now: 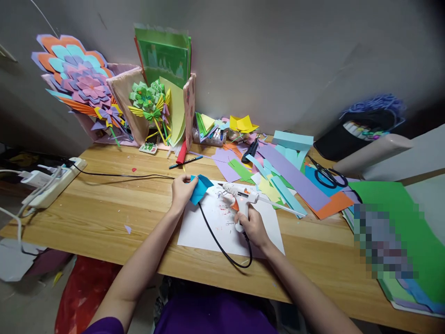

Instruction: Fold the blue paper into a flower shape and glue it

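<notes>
Pinched in my left hand (181, 191) is a folded piece of blue paper (200, 190), held over the left edge of a white sheet (198, 232). My right hand (256, 227) is wrapped round the handle of a white hot glue gun (239, 197) with an orange trigger. Its nozzle points left at the blue paper, with a small gap between them. A clear glue stick (281, 207) pokes out of the back of the gun. The gun's black cord (215, 239) loops over the white sheet, which carries dark and reddish marks.
Coloured paper strips (292, 174) lie scattered behind the gun, with black scissors (328, 176) and a stapler-like black tool (250, 150) among them. Paper flowers (92, 88) stand in a holder at the back left. A power strip (55, 183) sits at the left edge; green sheets (399, 199) lie right.
</notes>
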`<state>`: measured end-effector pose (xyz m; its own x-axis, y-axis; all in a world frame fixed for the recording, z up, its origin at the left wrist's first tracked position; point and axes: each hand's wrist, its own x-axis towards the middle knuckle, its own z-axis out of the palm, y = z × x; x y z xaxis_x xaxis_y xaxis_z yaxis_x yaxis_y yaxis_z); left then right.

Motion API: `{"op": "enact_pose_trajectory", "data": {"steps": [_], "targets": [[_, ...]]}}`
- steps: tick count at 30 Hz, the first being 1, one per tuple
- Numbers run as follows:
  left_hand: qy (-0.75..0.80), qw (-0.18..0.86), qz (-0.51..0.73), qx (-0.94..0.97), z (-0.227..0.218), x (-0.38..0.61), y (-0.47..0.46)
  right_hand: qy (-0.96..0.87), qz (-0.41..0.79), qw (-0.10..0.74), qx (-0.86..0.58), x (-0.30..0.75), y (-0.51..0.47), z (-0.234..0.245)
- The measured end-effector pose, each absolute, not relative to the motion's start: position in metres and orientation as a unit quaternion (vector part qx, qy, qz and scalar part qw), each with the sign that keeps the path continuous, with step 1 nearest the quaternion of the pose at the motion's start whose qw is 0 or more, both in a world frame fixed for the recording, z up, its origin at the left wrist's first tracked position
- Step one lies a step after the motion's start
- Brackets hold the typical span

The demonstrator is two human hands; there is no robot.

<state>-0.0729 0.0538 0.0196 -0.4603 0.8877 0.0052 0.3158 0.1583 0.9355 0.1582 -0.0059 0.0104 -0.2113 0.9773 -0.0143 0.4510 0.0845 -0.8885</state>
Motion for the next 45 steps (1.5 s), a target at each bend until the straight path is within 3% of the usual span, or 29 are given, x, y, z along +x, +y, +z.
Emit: {"op": "enact_pose_trajectory", "data": {"steps": [4,10,13,19,30,42,45], "targets": [[0.687,0.312,0.520,0.400,0.031,-0.090,0.058,-0.678,0.385,0.333,-0.531,0.143,0.028,0.014],[0.665,0.326,0.560,0.371,0.041,-0.101,0.058,-0.785,0.190,0.298,-0.508,0.102,0.090,0.012],[0.655,0.338,0.567,0.367,0.040,-0.100,0.058,-0.805,0.156,0.281,-0.499,0.093,0.101,0.003],[0.642,0.358,0.573,0.362,0.037,-0.100,0.058,-0.701,0.316,0.348,-0.537,0.099,0.101,-0.004],[0.642,0.379,0.562,0.358,0.037,-0.098,0.059,-0.594,0.492,0.371,-0.517,0.107,0.106,0.012],[0.616,0.407,0.505,0.448,0.037,-0.077,0.052,-0.600,0.441,0.350,-0.568,0.126,0.098,0.037],[0.610,0.414,0.487,0.468,0.038,-0.069,0.048,-0.620,0.547,0.303,-0.473,0.123,0.088,0.053]]}}
